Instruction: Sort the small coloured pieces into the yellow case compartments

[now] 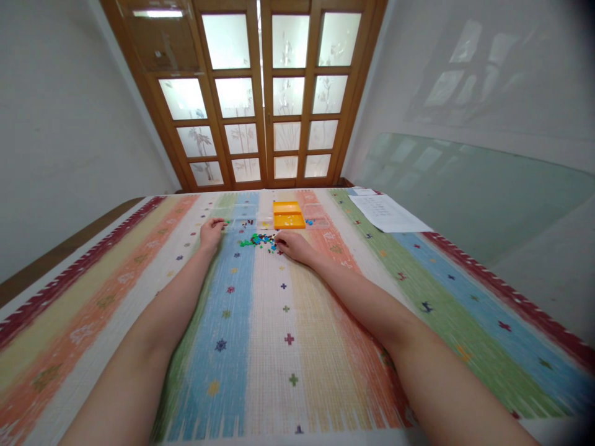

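Wooden doors (266, 93) stand beyond the striped, cloth-covered bench (274, 347). At the clear tray (237, 215), the left hand (212, 232) has a green piece (227, 222) by its fingertips; whether it is pinched I cannot tell. Just right lies the loose pile of small pieces (256, 240), between the hands, which are apart. Beside the orange tray (287, 213), the right hand (292, 246) curls at the pile's edge, its grip hidden; a careless sweep could scatter pieces, a loose pinch drop one.
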### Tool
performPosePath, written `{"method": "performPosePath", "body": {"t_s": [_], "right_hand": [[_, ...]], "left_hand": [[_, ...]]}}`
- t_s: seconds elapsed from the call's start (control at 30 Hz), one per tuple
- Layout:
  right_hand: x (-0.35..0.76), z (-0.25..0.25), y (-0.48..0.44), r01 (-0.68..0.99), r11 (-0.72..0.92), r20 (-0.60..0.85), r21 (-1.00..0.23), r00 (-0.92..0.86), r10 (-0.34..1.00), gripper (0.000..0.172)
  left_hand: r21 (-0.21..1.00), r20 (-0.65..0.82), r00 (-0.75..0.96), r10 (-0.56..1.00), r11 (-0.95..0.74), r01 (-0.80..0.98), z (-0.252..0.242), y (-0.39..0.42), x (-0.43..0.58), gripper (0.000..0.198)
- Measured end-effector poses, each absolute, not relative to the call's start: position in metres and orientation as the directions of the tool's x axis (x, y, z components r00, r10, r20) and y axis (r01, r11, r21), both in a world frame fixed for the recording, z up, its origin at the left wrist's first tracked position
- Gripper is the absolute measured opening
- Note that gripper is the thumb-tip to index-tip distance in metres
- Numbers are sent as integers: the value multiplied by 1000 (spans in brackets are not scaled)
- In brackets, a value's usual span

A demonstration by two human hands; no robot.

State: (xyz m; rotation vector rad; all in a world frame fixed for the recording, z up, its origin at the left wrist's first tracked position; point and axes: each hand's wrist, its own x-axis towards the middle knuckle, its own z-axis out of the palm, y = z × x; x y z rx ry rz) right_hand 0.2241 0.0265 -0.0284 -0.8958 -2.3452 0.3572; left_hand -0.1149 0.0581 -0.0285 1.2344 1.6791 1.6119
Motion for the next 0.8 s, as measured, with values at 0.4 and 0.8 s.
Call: {"method": "performPosePath", "body": {"t_s": [0.4,0.8], "right_hand": [[227,-36,43,395,583,477,-710,-339,811,14],[257,-31,75,152,268,279,-951,51,959,29]], "left_hand": [[951,198,-356,914,-90,297,-37,60,-117,43],[645,396,33,917,-304,702,-36,50,-95,32]]}}
